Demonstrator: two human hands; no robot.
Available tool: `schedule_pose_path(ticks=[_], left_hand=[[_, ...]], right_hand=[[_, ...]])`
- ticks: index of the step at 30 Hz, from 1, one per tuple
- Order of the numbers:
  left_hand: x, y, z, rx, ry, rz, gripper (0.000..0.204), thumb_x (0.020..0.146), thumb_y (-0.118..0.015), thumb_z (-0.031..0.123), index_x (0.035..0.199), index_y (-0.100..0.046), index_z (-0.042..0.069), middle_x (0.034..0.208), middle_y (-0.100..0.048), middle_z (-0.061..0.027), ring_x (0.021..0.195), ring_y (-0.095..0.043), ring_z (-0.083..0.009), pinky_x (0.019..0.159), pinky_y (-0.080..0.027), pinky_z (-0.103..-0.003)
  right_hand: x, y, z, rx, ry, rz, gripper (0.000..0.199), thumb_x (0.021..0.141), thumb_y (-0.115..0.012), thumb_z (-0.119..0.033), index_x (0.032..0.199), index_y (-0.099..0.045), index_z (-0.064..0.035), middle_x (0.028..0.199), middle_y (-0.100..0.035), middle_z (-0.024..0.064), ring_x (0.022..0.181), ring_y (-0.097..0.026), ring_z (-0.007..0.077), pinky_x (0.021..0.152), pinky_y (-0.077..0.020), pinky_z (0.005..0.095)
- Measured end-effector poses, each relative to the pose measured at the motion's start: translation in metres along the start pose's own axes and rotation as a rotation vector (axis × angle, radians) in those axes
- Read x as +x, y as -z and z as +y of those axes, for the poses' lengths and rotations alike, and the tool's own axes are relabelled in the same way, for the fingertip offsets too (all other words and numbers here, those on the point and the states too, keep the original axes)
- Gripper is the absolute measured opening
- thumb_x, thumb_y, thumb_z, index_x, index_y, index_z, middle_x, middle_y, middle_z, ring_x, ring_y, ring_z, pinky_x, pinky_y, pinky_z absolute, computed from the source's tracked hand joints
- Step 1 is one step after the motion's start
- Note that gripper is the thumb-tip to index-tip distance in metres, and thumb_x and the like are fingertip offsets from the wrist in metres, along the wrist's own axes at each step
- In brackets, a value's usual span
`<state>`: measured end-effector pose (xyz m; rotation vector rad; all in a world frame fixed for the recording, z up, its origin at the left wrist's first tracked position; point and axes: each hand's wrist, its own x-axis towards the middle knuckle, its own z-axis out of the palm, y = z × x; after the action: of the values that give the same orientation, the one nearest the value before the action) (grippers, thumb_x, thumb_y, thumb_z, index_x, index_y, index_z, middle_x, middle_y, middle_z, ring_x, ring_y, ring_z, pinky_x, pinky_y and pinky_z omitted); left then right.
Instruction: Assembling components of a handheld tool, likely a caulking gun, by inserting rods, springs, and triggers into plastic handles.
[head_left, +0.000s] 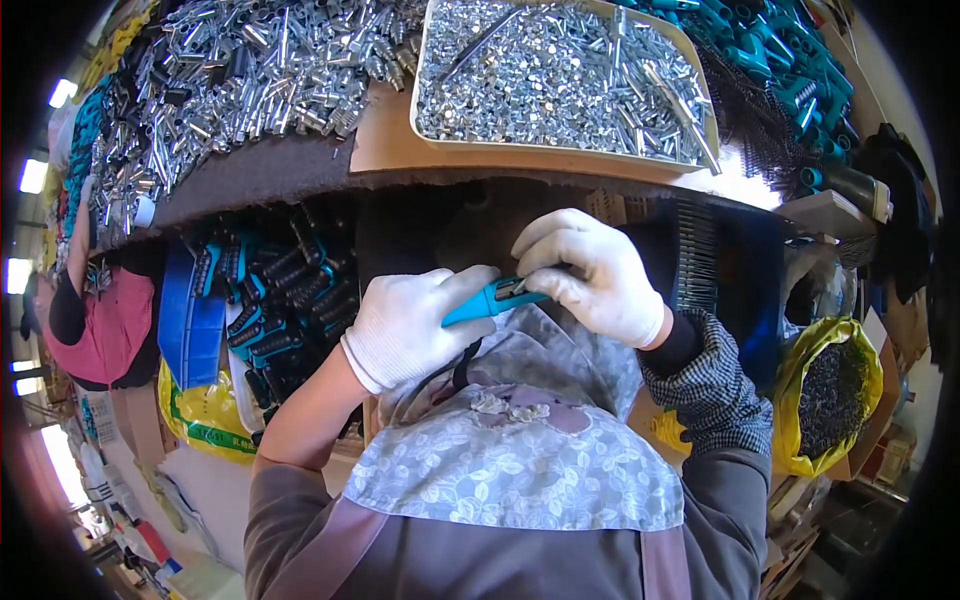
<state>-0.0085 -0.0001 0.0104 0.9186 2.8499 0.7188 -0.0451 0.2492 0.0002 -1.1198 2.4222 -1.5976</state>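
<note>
1. Head view: the front edge of the dark, fabric-covered workbench [255,165] arcs from left to right; a shadowed gap separates it from the white-gloved left hand [405,325], while the white-gloved right hand [597,275] sits nearer.
2. On the bench, a heap of shiny metal tubular parts [260,70] lies left of a cream rectangular tray [560,155] filled with small metal pieces [530,80].
3. Below bench level, a blue plastic bin [190,335] and black-and-turquoise grips [290,280] lie at left; a yellow plastic bag [790,450] of small dark parts [840,385] stands at right.
4. An elongated turquoise plastic handle [472,307] is held above the grey leaf-patterned apron [520,460], its long axis nearly crosswise, right end slightly farther from the body.
5. The left hand is clamped on the handle. The right hand's fingers gather at its right end; whether they grip it or a small part cannot be told.
</note>
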Motion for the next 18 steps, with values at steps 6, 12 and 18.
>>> schedule_pose_path(ticks=[6, 12, 18], left_hand=[[-0.015, 0.004, -0.003, -0.114, 0.109, 0.036, 0.048, 0.076, -0.08, 0.027, 0.12, -0.069, 0.014, 0.088, -0.071, -0.0128, 0.078, -0.071, -0.0328, 0.066, -0.056, -0.039], [-0.018, 0.001, -0.006, -0.059, 0.024, 0.112, 0.045, 0.079, -0.079, 0.034, 0.119, -0.067, 0.018, 0.077, -0.068, -0.0074, 0.068, -0.07, -0.0281, 0.058, -0.054, -0.039], [-0.022, 0.001, -0.007, -0.049, 0.03, 0.107, 0.046, 0.079, -0.079, 0.034, 0.119, -0.067, 0.018, 0.077, -0.068, -0.0065, 0.067, -0.07, -0.0271, 0.058, -0.054, -0.038]], right_hand=[[-0.015, 0.009, -0.011, 0.207, -0.298, 0.155, 0.009, 0.092, -0.063, -0.005, 0.098, -0.066, 0.0014, 0.103, -0.07, 0.0118, 0.09, -0.068, 0.0205, 0.084, -0.0536, 0.0312], [-0.029, 0.0, -0.024, 0.265, -0.508, 0.066, 0.016, 0.094, -0.063, -0.014, 0.101, -0.066, 0.0007, 0.1, -0.07, 0.0107, 0.088, -0.065, 0.0182, 0.083, -0.0523, 0.0302], [-0.027, 0.001, -0.02, 0.318, -0.559, 0.045, 0.016, 0.094, -0.062, -0.013, 0.101, -0.067, -0.0002, 0.097, -0.069, 0.0101, 0.086, -0.065, 0.0182, 0.081, -0.0522, 0.03]])
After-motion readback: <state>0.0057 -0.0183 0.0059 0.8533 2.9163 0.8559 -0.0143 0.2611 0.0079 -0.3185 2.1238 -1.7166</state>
